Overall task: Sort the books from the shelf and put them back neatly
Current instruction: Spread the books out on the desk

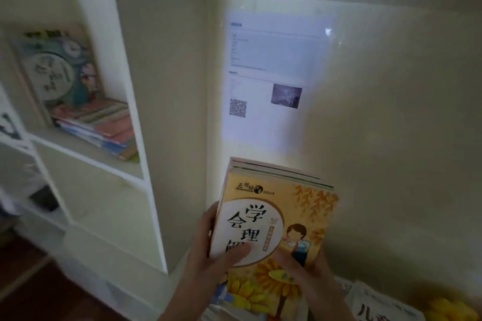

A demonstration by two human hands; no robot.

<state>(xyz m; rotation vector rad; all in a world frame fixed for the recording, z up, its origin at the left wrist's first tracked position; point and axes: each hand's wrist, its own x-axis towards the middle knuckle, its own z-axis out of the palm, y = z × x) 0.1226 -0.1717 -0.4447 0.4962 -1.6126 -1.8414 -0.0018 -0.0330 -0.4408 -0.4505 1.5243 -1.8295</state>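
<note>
Against a matte cream wall, left hand and right hand clasp glossy paperback books.

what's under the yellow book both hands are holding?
More books stacked beneath the yellow book; only their top edges show. Their covers and count are hidden. Left hand and right hand grip the stack.

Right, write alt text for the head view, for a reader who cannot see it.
A left hand and right hand grip a yellow-covered stack of books below a printed sheet on the wall; other books lie on a white shelf.
</note>
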